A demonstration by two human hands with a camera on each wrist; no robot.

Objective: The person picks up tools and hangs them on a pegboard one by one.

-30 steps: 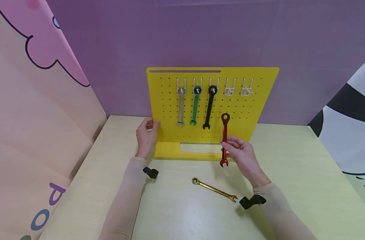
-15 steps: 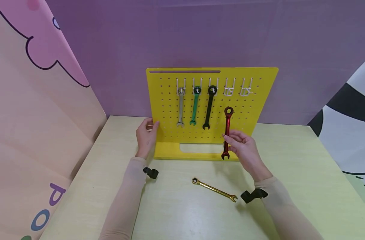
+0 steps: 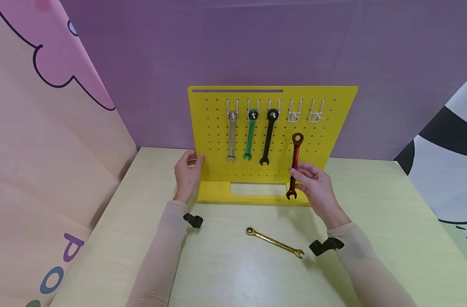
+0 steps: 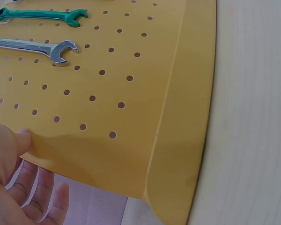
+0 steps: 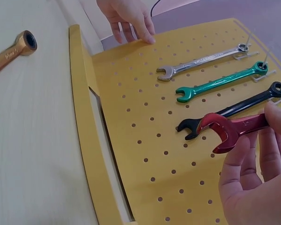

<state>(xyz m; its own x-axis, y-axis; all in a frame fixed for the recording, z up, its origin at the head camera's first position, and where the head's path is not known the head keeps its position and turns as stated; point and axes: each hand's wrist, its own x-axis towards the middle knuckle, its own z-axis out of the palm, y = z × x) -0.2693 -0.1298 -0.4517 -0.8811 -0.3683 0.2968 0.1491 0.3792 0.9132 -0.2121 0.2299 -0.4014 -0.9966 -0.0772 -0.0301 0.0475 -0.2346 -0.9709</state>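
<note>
My right hand [image 3: 317,187] pinches a red combination wrench [image 3: 296,155] near its middle, ring end up, in front of the lower right of a yellow pegboard [image 3: 214,170]. In the right wrist view its open-end jaw overlaps the black wrench [image 5: 234,108]. At the board's left edge my left hand [image 3: 187,175] grips it, thumb on the front and fingers behind, as the left wrist view shows. A silver wrench [image 3: 232,136], a green wrench [image 3: 250,136] and the black one hang from hooks. On the table lies a gold wrench [image 3: 275,243].
Two white hooks, one [image 3: 294,111] beside the black wrench and another [image 3: 316,111] farther right, bear no wrench. The board stands on a yellow base [image 3: 214,194] on the pale table [image 3: 226,273]. Behind it hangs a purple backdrop [image 3: 256,42].
My right hand has carried the red wrench upward and a little to the right. My left hand stays at the board's edge, and the gold wrench lies where it was.
</note>
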